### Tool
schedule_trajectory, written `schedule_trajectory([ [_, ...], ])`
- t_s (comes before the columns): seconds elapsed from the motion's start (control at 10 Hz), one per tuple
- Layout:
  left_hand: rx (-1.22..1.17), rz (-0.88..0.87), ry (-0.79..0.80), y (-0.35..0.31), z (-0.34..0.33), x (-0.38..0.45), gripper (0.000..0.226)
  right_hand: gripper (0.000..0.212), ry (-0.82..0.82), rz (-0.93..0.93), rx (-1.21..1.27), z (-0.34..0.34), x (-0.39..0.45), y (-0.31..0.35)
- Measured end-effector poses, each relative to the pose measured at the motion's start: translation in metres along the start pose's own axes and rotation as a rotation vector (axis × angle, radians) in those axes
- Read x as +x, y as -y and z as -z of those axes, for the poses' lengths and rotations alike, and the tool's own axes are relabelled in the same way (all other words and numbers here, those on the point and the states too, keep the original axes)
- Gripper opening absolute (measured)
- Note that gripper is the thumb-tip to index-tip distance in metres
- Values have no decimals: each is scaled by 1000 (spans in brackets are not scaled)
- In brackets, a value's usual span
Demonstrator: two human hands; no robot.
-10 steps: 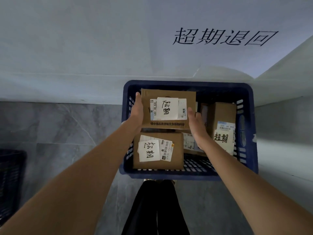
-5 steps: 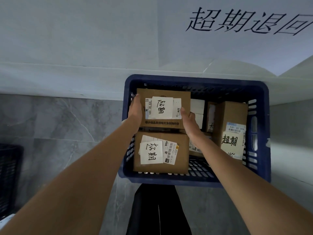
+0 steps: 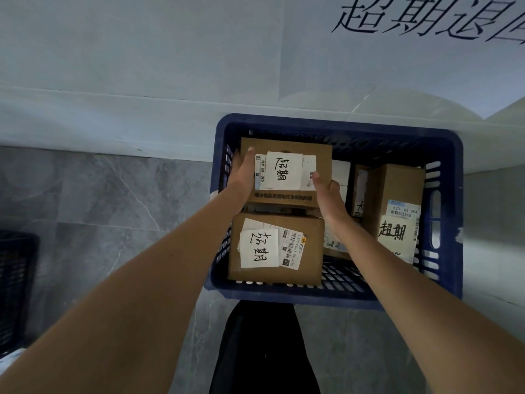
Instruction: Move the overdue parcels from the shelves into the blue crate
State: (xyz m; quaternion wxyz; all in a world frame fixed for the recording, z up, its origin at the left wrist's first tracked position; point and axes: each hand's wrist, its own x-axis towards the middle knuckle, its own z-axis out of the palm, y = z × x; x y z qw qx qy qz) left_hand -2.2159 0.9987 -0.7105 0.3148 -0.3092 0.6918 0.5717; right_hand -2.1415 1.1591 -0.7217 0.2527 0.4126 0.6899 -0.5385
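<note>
While both hands [image 3: 284, 189] grip it, cardboard parcel [image 3: 287, 172] sits boxy.

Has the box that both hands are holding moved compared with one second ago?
Yes. Judged against the blue crate, the held box has gone down and toward the far left corner, between the left hand and right hand.

The parcel [image 3: 287, 173] I held was matt brown cardboard with a smooth white paper label [image 3: 284, 170]. The blue crate [image 3: 338, 129] looked like hard, slotted plastic, and the floor [image 3: 99, 200] was smooth grey marbled tile.
</note>
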Motion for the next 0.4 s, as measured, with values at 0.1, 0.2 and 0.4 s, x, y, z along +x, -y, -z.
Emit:
schedule_trajectory([
  [0.1,47,-55,-44,4,-3,1,58,68,-5,11,-5,1,0,1],
  [0.2,84,-137,-66,12,-4,2,58,70,-1,1,5,1,2,-1],
  [0.4,180,-201,-84,13,0,-6,67,84,-20,-10,9,7,-7,-2],
])
